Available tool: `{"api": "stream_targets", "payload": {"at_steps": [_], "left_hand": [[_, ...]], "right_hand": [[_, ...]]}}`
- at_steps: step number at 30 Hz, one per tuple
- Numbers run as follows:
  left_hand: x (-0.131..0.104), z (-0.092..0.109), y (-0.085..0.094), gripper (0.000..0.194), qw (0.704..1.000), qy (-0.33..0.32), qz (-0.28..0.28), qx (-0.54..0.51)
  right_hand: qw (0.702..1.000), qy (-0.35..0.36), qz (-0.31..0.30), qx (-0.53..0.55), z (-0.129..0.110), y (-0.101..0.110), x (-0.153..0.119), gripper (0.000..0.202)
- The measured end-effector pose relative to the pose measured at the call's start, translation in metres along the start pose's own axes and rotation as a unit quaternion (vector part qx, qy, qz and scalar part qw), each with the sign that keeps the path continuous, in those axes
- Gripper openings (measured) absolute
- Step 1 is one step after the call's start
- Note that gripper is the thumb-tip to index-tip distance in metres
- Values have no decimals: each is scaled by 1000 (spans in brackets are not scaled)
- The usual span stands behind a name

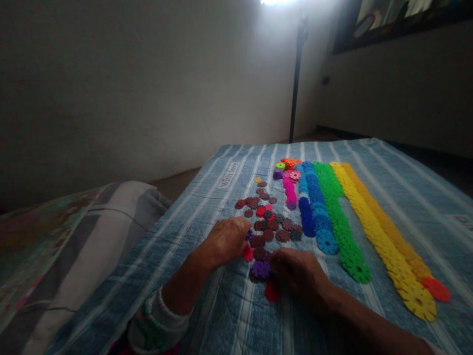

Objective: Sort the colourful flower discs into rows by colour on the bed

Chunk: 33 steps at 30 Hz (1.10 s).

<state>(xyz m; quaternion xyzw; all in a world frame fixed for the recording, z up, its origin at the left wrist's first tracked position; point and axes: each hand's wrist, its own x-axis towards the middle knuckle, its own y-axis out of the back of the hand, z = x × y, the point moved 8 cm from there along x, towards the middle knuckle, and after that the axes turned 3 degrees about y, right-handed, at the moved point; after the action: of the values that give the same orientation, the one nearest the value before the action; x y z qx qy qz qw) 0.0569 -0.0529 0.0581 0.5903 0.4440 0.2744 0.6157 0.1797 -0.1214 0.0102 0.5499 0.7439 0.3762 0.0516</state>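
My left hand (229,240) is closed at the left of a loose pile of notched plastic building discs, its fingertips pinching a purple disc (249,235). A pinkish-red disc (247,253) lies just below those fingertips. My right hand (297,270) is over the pile's near right side with fingers bent together; what they hold, if anything, is hidden. Close to its fingertips lie purple discs (261,269) and a red disc (272,292). Brown discs (257,240) and dark grey discs (296,232) spread beyond both hands.
Overlapping rows of blue discs (327,241), green discs (355,268), yellow discs (417,301) and amber discs (406,249) run along the right. A short pink row (290,190) and orange discs (291,163) lie farther back. Beneath is striped blue cloth (199,207). A lamp stand (295,84) rises behind.
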Motion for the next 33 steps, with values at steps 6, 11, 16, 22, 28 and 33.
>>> {"api": "stream_targets", "payload": {"at_steps": [6,11,16,22,28,33], "left_hand": [[6,-15,-11,19,1000,0,6,-10],[7,-17,-19,28,1000,-9,6,-23],[8,-26,-18,33,999,24,44,-19],[11,-21,-12,23,998,14,26,-48],[17,-19,-8,26,990,-34,59,-121],[19,-20,-6,29,976,-62,89,-187]], "right_hand": [[1000,-2,-1,0,0,-1,0,16],[1000,7,5,10,-3,1,1,17],[1000,9,6,0,-2,1,0,18],[1000,4,6,-14,0,-2,0,21],[1000,13,7,-10,0,-2,0,21],[1000,5,4,-8,3,-3,0,20]]}}
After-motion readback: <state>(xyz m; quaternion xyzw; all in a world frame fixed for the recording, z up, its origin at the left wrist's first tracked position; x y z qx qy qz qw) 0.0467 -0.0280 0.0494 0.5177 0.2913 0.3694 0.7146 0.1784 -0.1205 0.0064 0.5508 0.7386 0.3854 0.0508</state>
